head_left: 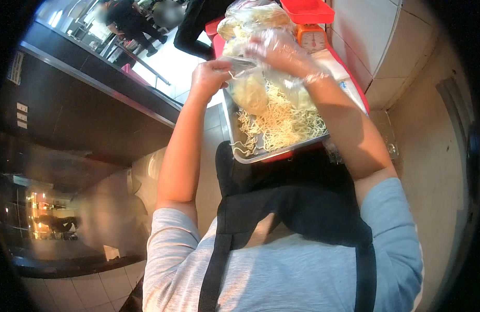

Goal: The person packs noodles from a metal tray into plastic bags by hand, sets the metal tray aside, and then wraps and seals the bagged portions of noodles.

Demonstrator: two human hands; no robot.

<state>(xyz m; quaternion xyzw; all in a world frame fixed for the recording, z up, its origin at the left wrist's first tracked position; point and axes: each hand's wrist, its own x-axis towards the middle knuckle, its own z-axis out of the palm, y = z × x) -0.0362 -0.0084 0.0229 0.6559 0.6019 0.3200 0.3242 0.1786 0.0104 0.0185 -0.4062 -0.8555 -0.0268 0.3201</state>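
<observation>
A clear plastic bag (248,94), bulging with a pale filling, sits just below the two hands and between them, over the near heap of food; from my remote post I cannot tell whether its base hangs free or rests. The left grip (211,78), bare, is clenched on the edge of the bag, thumb and fingers pinching the film. The right grip (281,50) wears a clear glove beside the bag's mouth; its fingers blur into the plastic, and I cannot tell whether they grasp anything.

Beneath both grips I see loose noodles (286,122), tangled across a metal tray (271,157), with a dark patch of bare metal toward the tray's near left corner. Filled bags (255,20) lie piled just beyond the right grip. Farther past it, toward the wall, stands an orange scale (311,39) topped by a red pan (310,11). A tiled wall (362,31) rises to the right of that grip. Well beyond the left grip, I make out a person in dark clothes (133,23) standing on a pale floor.
</observation>
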